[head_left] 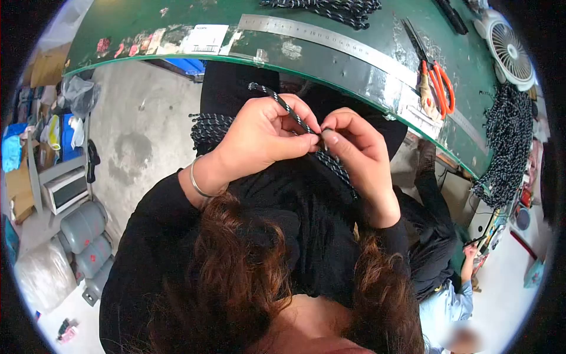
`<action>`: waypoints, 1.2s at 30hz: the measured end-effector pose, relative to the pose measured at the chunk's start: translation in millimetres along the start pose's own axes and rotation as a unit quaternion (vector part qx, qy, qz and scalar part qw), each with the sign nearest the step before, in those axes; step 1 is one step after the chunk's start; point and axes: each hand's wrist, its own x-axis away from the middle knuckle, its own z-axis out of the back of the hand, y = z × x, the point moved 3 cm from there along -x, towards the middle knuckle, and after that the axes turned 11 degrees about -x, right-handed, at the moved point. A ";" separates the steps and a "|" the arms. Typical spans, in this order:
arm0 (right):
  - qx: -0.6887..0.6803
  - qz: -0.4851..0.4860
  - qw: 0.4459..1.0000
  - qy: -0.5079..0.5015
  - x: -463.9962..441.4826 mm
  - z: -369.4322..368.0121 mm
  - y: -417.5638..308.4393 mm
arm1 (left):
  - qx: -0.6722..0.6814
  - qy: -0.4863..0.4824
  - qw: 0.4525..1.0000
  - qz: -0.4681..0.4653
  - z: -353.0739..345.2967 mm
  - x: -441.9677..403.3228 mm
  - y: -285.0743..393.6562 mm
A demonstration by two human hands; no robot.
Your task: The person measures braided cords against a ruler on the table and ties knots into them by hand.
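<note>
My left hand (265, 127) is closed, its thumb and fingertips pinching a black cord with white flecks (292, 112). One end of that cord sticks out past the knuckles, up and to the left. Against its fingertips, my right hand (359, 147) is closed in a pinch at the same cord; a small dark bit shows there, too small to make out. Below both hands, a bundle of similar cords (211, 131) lies across my lap, partly hidden by my left hand and wrist.
The green table (389, 17) edge runs just beyond my hands. On it lie a steel ruler (336, 40), orange-handled scissors (437, 88), more cords (336, 10) and a small fan (510, 52). A cord bundle (508, 138) hangs at right. Another person (442, 295) sits at lower right.
</note>
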 end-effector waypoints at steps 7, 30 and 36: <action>-0.409 -0.023 0.912 0.018 -14.8 17.2 -9.4 | 0.129 -0.093 0.986 0.049 -8.4 4.0 5.1; 0.142 0.149 0.975 0.088 -2.5 -10.3 7.5 | 0.283 0.075 0.948 -0.126 16.8 -11.0 13.0; 0.243 0.179 0.950 0.079 -5.0 14.2 0.1 | 0.237 0.075 0.956 -0.152 30.8 -5.7 7.3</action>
